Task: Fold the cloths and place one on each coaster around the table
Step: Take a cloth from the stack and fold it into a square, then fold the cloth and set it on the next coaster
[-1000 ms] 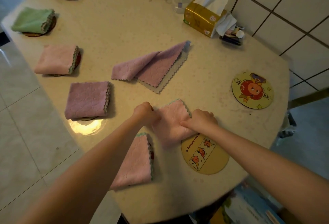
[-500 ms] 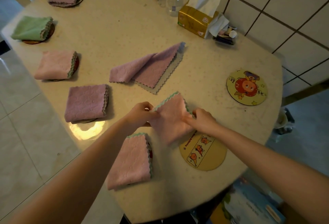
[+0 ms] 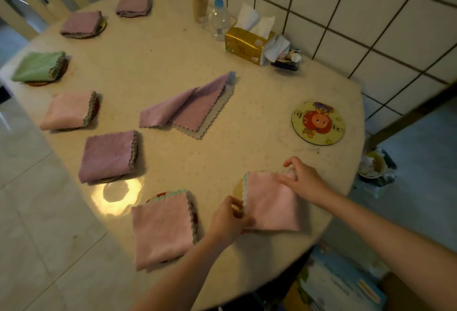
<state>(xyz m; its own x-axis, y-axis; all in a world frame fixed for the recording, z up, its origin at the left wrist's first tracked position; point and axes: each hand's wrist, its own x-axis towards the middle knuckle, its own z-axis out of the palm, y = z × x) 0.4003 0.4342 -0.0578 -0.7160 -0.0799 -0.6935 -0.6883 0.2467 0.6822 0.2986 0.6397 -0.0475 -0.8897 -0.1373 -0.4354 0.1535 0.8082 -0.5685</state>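
Worktop (image 3: pixel 247 152): pale, rounded, set against a tiled wall at upper right of the frame
Pink cloth (image 3: pixel 270 202): folded, lower centre-right, lying over a yellow coaster (image 3: pixel 239 188) whose edge shows at its left
Left hand (image 3: pixel 228 220): grip pinched on the cloth's lower-left corner
Right hand (image 3: pixel 305 181): fingers pressed on the cloth's upper-right corner; thumb raised; whether it pinches the fabric I cannot tell
Bare coaster (image 3: pixel 317 122): round, cartoon print, right of centre, well apart from the hands
Folded cloths on coasters: six along the left edge, from a pink one (image 3: pixel 163 229) at lower centre up to a purple one (image 3: pixel 133 4) at top
Loose purple cloth (image 3: pixel 188 108): centre, partly folded over a grey one
Tissue pack (image 3: pixel 247 43): gold, near the wall, beside a clear bottle (image 3: pixel 218 19)
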